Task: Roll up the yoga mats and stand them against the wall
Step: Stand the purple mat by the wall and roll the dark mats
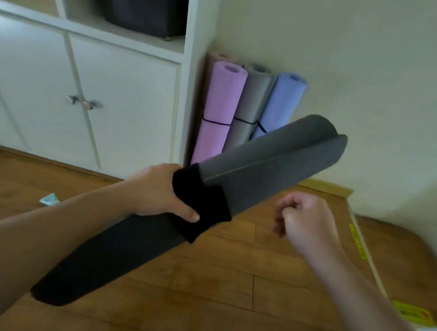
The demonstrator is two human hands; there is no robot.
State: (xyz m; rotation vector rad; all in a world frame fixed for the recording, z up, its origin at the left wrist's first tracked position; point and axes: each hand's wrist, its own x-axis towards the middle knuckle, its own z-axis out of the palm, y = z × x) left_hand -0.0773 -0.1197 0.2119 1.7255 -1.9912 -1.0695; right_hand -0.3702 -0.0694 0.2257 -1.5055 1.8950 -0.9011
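Head view: left hand [162,190] grips the rolled grey mat [265,166] at its black band [201,203], carried toward the wall [353,58]; right hand [305,220] loosely curled, empty; next, stand it beside the blue mat [283,102].

A rolled dark grey mat [270,164] looks matt and finely textured like foam, wrapped by a black cloth-like band [203,206]. The floor [200,295] is warm brown wood planks with a slight sheen. The cabinet doors [86,95] are smooth matt white with shiny metal knobs [71,99].
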